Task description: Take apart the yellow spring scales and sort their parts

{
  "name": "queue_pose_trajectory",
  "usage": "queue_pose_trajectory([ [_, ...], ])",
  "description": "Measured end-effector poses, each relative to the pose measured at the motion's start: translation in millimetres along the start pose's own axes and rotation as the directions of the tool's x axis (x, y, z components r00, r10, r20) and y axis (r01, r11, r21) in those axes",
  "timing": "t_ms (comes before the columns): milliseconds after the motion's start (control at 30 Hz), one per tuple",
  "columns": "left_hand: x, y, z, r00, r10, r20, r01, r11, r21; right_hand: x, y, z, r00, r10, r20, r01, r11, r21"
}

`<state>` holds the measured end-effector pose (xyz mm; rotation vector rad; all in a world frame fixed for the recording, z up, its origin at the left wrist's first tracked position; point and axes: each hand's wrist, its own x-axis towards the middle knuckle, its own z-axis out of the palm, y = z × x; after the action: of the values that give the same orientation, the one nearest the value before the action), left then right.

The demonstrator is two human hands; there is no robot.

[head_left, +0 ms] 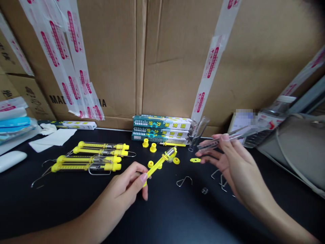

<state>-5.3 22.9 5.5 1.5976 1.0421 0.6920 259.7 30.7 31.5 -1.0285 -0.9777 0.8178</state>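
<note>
My left hand (133, 184) is closed round the lower end of a yellow spring scale core (157, 165), tilted up to the right, with a metal spring at its upper end. In my right hand (235, 159), a clear plastic tube (215, 141) is pinched between thumb and fingers, apart from the core. A small flat yellow piece (195, 160) is beside my right fingertips. Yellow caps (153, 147) sit around the core's upper end. Between the hands lie a bent wire hook (184, 181) and a small loose spring (204, 190).
Several assembled yellow spring scales (87, 159) lie at the left. Printed boxes (162, 123) are stacked against the cardboard cartons (177, 67). Another clear tube (199, 134) leans near them. More wire hooks (222, 183) lie under my right hand, and a plastic bottle (271, 117) stands behind it.
</note>
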Motion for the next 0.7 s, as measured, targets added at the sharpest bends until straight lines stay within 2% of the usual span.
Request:
queue_pose_trajectory([
  [133,1,-4,1,1.0,0.012,-0.007,-0.012,0.999,-0.035,19,6,-18,0.998,-0.021,-0.055,0.013,0.989,-0.147],
  [233,1,-4,1,1.0,0.003,-0.01,-0.004,0.999,-0.039,32,17,-30,0.998,-0.03,-0.062,0.009,0.948,-0.317],
  [433,0,-2,1,1.0,0.011,-0.012,-0.011,0.998,-0.058,44,35,-46,0.996,-0.085,0.007,0.068,0.745,-0.663],
  [567,1,-3,1,1.0,0.011,-0.022,-0.013,0.994,-0.111,45,39,-47,0.994,-0.096,0.049,0.099,0.644,-0.758],
  [700,2,-3,2,1.0,0.002,-0.014,-0.004,0.989,-0.15,46,45,-48,0.992,-0.092,0.089,0.127,0.613,-0.78],
])
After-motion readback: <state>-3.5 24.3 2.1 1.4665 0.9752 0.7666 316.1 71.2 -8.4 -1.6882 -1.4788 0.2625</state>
